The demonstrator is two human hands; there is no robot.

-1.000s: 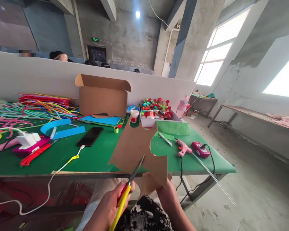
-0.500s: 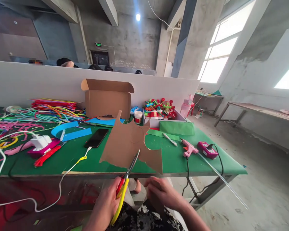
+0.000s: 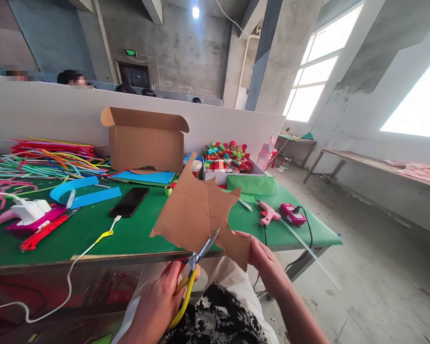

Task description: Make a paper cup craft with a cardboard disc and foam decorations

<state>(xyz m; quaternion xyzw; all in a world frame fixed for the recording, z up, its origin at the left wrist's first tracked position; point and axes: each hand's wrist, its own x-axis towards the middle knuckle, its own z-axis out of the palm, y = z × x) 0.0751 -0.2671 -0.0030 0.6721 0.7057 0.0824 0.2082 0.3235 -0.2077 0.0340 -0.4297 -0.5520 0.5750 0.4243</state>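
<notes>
Cardboard (image 3: 186,210) held over front edge of table (image 3: 132,239); left hand (image 3: 163,294) grips scissors (image 3: 192,262), blades at lower side; right hand (image 3: 261,258) grasps right end; cutting seemingly underway, next snip likely needs steady hold

Person's attire: a black garment (image 3: 220,317), possibly a blouse or an apron, printed with pale grey-white flowers; off-white trousers (image 3: 220,272). The left hand (image 3: 165,294), right hand (image 3: 263,255) and forearms (image 3: 295,303) are bare.

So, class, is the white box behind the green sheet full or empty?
Full: the white box has colourful items heaped above its rim.
</notes>
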